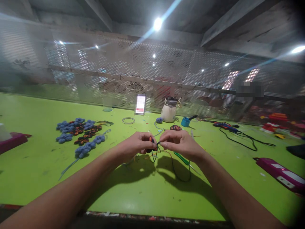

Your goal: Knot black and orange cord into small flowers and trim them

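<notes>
My left hand (137,144) is closed around a small black-and-orange knotted cord piece (152,140), held a little above the green table (35,165). My right hand (177,141) pinches the thin black cord (175,168) that comes out of that piece; the cord hangs down in a loop onto the table. The two hands meet fingertip to fingertip at mid-table. A green-handled tool (182,158) lies on the table just below my right wrist.
Blue and dark knotted cord flowers (78,133) lie in a heap at left. Behind the hands stand a white jar (168,111), a teal cup (185,121), a ring (128,120) and another dark knot (175,128). A blue tool with black cable (226,127) lies right, pink cases (281,174) at both sides.
</notes>
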A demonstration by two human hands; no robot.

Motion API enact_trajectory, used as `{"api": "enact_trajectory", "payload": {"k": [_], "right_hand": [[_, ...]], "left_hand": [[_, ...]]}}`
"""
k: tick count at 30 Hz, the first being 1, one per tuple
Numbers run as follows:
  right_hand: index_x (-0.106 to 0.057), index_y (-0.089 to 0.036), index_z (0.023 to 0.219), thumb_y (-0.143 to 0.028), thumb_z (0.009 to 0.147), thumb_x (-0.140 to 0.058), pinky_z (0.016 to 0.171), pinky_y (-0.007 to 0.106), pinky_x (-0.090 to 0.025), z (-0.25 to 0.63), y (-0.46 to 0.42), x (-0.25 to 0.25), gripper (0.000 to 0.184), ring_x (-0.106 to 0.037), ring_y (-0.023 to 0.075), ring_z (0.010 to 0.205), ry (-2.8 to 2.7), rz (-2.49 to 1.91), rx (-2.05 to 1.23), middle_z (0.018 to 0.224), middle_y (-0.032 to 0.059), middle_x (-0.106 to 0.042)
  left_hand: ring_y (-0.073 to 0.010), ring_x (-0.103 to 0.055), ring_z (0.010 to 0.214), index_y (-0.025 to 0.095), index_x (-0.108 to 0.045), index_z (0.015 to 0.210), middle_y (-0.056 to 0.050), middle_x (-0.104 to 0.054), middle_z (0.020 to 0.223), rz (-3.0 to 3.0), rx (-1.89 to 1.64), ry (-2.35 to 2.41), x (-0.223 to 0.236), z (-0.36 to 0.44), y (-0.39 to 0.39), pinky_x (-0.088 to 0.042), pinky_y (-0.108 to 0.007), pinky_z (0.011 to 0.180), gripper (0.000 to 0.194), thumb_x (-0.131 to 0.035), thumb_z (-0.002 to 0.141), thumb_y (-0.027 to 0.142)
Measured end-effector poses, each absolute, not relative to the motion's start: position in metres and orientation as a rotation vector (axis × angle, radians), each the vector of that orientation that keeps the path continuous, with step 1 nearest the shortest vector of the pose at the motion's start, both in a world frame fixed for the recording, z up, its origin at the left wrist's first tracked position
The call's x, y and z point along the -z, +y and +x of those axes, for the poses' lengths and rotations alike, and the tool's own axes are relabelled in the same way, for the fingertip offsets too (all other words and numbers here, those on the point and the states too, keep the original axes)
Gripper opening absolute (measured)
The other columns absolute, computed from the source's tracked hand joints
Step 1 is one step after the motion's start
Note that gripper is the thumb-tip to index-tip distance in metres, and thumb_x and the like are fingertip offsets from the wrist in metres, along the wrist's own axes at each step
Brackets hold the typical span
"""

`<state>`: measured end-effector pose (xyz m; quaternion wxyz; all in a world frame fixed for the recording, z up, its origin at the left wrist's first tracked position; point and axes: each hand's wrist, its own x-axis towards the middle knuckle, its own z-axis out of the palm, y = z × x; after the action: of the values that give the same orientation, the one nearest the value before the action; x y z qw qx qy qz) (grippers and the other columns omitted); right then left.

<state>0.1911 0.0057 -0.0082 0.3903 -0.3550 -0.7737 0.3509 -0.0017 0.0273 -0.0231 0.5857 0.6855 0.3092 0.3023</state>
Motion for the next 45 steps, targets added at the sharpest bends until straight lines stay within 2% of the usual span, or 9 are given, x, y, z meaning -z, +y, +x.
{"api": "enact_trajectory", "payload": {"k": [8, 18, 24, 32, 40, 45], "right_hand": [[-0.065, -0.014, 0.072, -0.028, 0.073, -0.064, 0.064, 0.03, -0.042, 0.189, 0.007, 0.009, 0.014, -0.053, 0.015, 0.071, -2.017, -0.964, -0.795, 0.076, 0.0051, -0.06], [-0.061, -0.013, 0.068, -0.027, 0.07, -0.068, 0.058, 0.026, -0.037, 0.187, 0.007, 0.009, 0.016, -0.048, 0.0097, 0.06, -1.911, -0.959, -1.125, 0.066, -0.0001, -0.055], [-0.061, -0.012, 0.07, -0.029, 0.07, -0.069, 0.059, 0.025, -0.036, 0.187, 0.006, 0.012, 0.018, -0.048, 0.0098, 0.06, -1.837, -0.929, -1.225, 0.065, 0.0004, -0.056], [-0.057, -0.013, 0.074, -0.029, 0.074, -0.065, 0.058, 0.024, -0.038, 0.175, 0.007, 0.021, 0.017, -0.05, 0.0085, 0.058, -1.546, -0.771, -1.518, 0.068, -0.0002, -0.055], [-0.062, -0.012, 0.07, -0.03, 0.068, -0.07, 0.054, 0.025, -0.038, 0.18, 0.008, 0.019, 0.02, -0.05, 0.0087, 0.053, -1.593, -0.921, -1.305, 0.057, -0.0008, -0.057], [-0.067, -0.01, 0.079, -0.035, 0.071, -0.067, 0.056, 0.027, -0.041, 0.187, 0.011, 0.017, 0.026, -0.052, 0.0098, 0.054, -1.622, -0.96, -1.299, 0.063, 0.0025, -0.06]], "left_hand": [[-0.0075, -0.036, 0.052, 0.014, -0.054, 0.068, 0.004, -0.047, 0.058, 1.672, -0.613, 0.769, 0.02, 0.0, 0.024, -0.024, -0.023, 0.049, 0.008, -0.058, 0.068, 0.021], [-0.0073, -0.036, 0.051, 0.014, -0.055, 0.07, 0.004, -0.048, 0.058, 1.691, -0.629, 0.792, 0.02, -0.001, 0.024, -0.024, -0.023, 0.048, 0.009, -0.058, 0.068, 0.022], [-0.0074, -0.037, 0.052, 0.014, -0.056, 0.069, 0.004, -0.048, 0.059, 1.687, -0.615, 0.751, 0.019, -0.002, 0.023, -0.024, -0.023, 0.049, 0.012, -0.061, 0.068, 0.024], [-0.0083, -0.04, 0.056, 0.013, -0.061, 0.082, -0.003, -0.06, 0.074, 1.673, -0.616, 0.673, 0.02, -0.004, 0.025, -0.024, -0.022, 0.049, 0.015, -0.06, 0.07, 0.022], [-0.0064, -0.037, 0.053, 0.013, -0.057, 0.071, 0.002, -0.048, 0.063, 1.571, -0.658, 0.686, 0.022, -0.005, 0.026, -0.022, -0.022, 0.048, 0.011, -0.061, 0.068, 0.023], [-0.006, -0.035, 0.05, 0.014, -0.057, 0.07, 0.004, -0.047, 0.059, 1.589, -0.677, 0.697, 0.022, -0.005, 0.027, -0.022, -0.022, 0.047, 0.011, -0.06, 0.069, 0.024]]}}
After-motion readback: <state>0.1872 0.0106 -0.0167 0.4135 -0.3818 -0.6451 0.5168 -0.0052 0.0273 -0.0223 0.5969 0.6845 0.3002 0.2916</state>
